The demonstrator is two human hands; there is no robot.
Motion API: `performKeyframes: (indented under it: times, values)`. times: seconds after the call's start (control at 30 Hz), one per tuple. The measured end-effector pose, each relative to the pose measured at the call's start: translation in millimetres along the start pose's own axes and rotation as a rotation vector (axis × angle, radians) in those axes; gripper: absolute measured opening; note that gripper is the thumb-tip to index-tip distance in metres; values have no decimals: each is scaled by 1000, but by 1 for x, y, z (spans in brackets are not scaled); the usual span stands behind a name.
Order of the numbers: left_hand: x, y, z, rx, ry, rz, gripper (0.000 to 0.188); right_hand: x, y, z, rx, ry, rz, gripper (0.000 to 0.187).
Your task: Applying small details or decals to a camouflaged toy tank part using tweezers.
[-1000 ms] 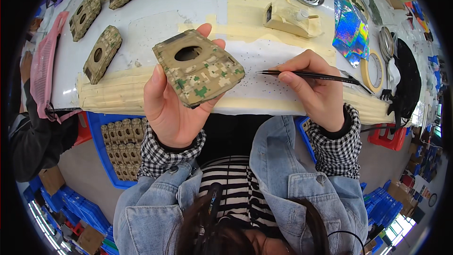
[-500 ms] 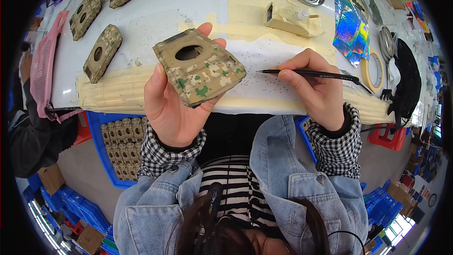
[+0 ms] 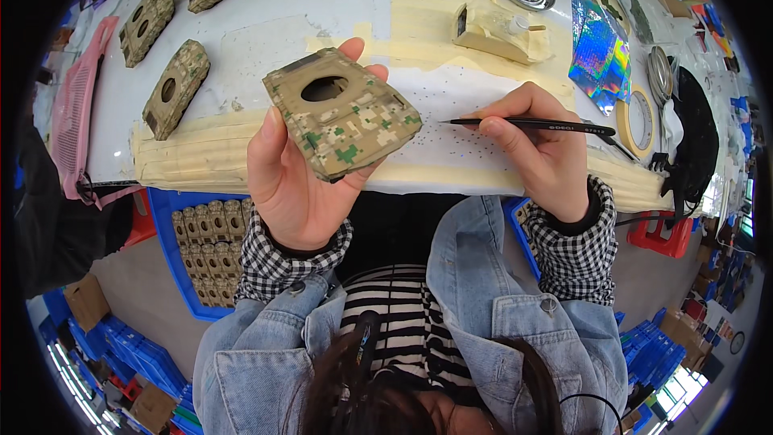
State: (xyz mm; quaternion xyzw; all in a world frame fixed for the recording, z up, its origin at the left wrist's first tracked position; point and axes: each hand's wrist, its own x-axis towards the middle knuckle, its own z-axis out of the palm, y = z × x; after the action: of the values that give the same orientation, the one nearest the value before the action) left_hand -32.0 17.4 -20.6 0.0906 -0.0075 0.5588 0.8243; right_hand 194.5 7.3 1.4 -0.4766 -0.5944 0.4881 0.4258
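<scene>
Still aloft — camouflage block (image 3: 342,115), brush (image 3: 531,125).

One view only, from a fisheye camera worn on the person's head, looking steeply down and slightly forward. It sits close: the person's own dark hair and striped shirt fill the lower edge, and the denim-sleeved forearms rise from there to mid-picture. The white, tape-striped surface (image 3: 322,0) curves across the upper half, its straight edge bent by the lens. Blue plastic crates (image 3: 121,346) on the floor show at the rim.
</scene>
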Motion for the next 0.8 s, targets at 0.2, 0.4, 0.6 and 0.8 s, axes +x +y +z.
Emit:
performKeyframes:
  times: [0.2,0.4,0.6,0.8]
  values:
    - [0,0,0,6,-2,3,73,0,1,-1,14,23,-7,11]
    - [0,-1,1,2,-6,7,73,1,3,-1,-2,41,-14,12]
    - [0,1,-1,-4,1,-20,74,1,3,0,-33,41,-16,13]
    - [0,-1,1,0,-1,8,74,1,4,0,-30,34,-12,12]
